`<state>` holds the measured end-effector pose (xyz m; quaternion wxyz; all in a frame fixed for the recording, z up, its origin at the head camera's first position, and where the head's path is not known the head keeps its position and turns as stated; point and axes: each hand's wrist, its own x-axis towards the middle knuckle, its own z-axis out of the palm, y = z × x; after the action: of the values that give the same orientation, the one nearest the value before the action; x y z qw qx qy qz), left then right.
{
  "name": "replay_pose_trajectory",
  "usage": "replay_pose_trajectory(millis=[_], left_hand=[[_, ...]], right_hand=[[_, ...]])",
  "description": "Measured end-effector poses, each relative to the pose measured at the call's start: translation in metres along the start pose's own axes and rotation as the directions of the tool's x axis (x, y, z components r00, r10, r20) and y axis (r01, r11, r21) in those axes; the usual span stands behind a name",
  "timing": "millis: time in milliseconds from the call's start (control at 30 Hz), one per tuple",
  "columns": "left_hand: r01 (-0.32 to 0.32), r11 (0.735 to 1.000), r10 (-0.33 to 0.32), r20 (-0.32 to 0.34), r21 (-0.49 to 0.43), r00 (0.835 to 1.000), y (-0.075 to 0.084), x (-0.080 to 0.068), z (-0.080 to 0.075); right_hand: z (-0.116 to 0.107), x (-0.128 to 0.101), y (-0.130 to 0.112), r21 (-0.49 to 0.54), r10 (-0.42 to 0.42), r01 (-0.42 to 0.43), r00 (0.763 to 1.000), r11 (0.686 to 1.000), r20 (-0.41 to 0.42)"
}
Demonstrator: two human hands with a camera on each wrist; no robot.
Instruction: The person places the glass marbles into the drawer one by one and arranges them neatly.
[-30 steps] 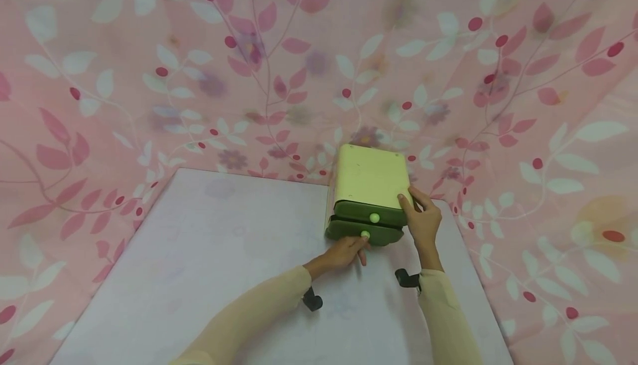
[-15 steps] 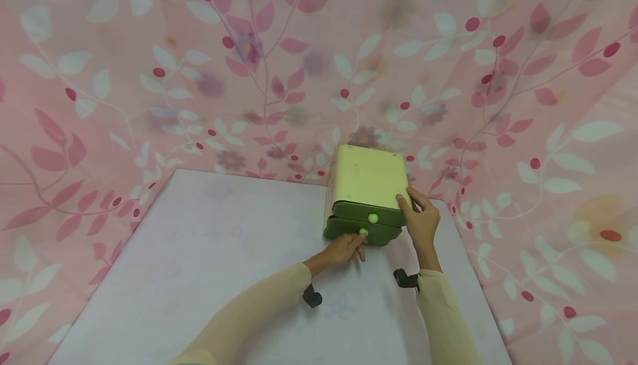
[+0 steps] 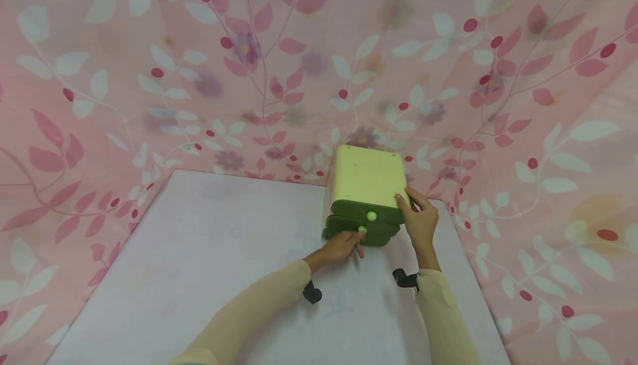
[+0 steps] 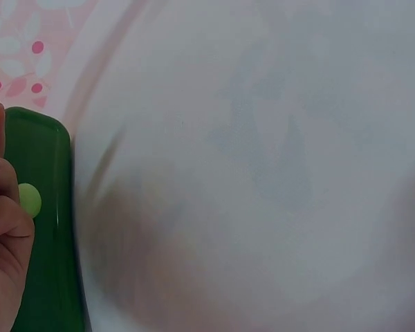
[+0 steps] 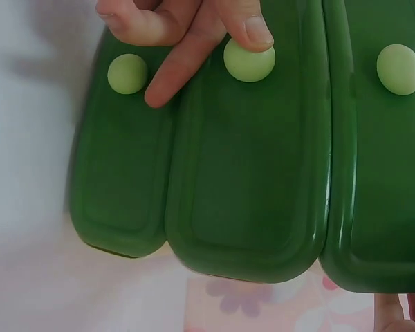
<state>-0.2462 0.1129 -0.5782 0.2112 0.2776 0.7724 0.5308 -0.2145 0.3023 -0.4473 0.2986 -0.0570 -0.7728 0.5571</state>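
A small drawer cabinet (image 3: 369,174) with a pale yellow top and green drawer fronts stands at the back of the table. Three round light-green knobs show in the right wrist view. My left hand (image 3: 341,245) is at the middle drawer (image 5: 249,166), a digit over its knob (image 5: 249,66) and one finger extended below it; other fingers curl. Beside that finger is the bottom drawer's knob (image 5: 127,74). My right hand (image 3: 422,218) holds the cabinet's right front corner, thumb on top and fingers along the side. The top drawer (image 5: 387,173) sits above the middle one.
The cabinet stands on a white-covered table (image 3: 239,232), near its far edge. A pink leaf-patterned cloth (image 3: 279,77) hangs behind and on both sides. Dark wrist mounts (image 3: 312,293) stick out from the sleeves.
My left hand has moved slightly forward with the middle drawer, whose front now stands out less beyond the top drawer. My right hand keeps its hold on the cabinet's corner.
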Motion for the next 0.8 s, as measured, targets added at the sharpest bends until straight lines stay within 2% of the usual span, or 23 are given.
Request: replay_pose_trajectory(millis=[233, 367, 500, 667, 800], left_hand=[[-0.009, 1.000, 0.009, -0.012, -0.025, 1.000, 0.002, 0.003, 0.000], [-0.018, 0.999, 0.017, -0.010, -0.048, 1.000, 0.002, 0.004, 0.000], [0.002, 0.999, -0.002, 0.003, -0.055, 1.000, 0.001, 0.004, 0.000], [0.000, 0.998, 0.001, 0.022, -0.056, 1.000, 0.002, 0.004, -0.002], [-0.019, 1.000, 0.018, 0.056, 0.005, 0.998, 0.003, 0.000, -0.008]], right_hand=[[0.002, 0.004, 0.004, -0.002, -0.008, 0.008, 1.000, 1.000, -0.018], [0.004, 0.009, 0.022, 0.010, -0.004, 0.004, 0.999, 1.000, -0.033], [0.003, 0.012, 0.038, 0.025, 0.005, -0.003, 0.998, 1.000, -0.060], [-0.001, 0.012, 0.037, 0.011, -0.011, 0.012, 0.997, 1.000, -0.080], [-0.008, 0.013, 0.031, -0.016, -0.034, 0.033, 0.997, 0.999, -0.065]])
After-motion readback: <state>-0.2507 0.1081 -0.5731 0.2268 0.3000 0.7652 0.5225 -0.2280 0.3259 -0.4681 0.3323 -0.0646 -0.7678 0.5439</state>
